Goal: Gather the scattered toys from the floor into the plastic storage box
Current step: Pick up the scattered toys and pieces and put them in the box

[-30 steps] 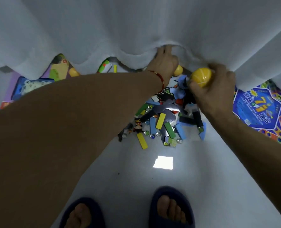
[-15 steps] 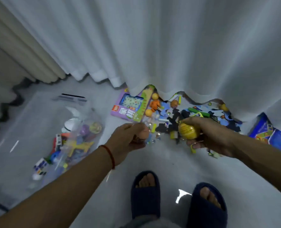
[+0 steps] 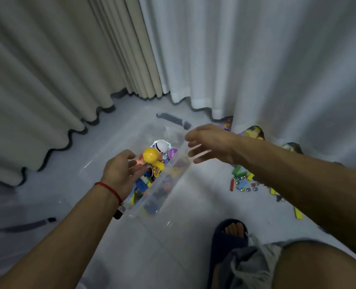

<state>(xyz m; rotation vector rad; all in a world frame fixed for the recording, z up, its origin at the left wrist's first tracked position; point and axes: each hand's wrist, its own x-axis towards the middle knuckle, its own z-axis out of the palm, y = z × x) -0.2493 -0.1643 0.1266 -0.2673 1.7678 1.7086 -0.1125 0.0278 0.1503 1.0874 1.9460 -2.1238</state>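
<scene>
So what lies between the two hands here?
In the head view, the yellow ball and the clear storage box's near wall lie between left hand and right hand.

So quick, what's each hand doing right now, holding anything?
Left hand: open, fingers spread over the box, holding nothing.
Right hand: open, fingers straight, holding nothing.

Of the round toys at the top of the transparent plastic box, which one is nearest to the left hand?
The yellow ball, just beyond the left hand. The white ball and purple ball lie farther away.
</scene>
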